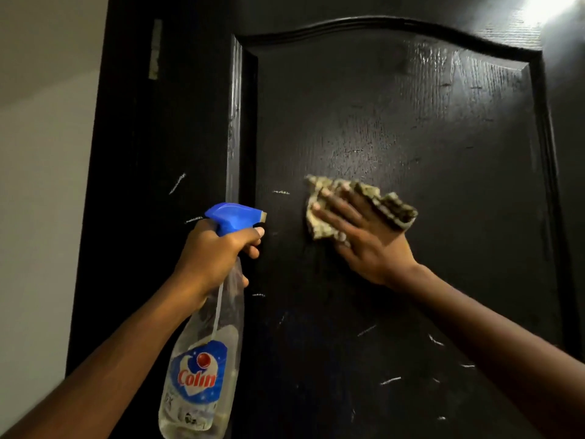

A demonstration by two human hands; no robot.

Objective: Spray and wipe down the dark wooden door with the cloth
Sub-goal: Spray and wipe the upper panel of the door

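Door (395, 296) wiping appears underway: right hand (364, 232) is pressing the cloth (392, 205) flat-fingered; left hand (218, 251) is gripping the spray bottle (205, 359). Likely next: scuffed lower panel.

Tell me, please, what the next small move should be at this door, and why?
Probably slide the right hand, which presses the cloth flat against the door, upward into the wet-looking streaks near the panel's top. That sheen looks unwiped, and the cloth sits below it. The left hand grips the spray bottle off to the side, so wiping seems likelier next than spraying.
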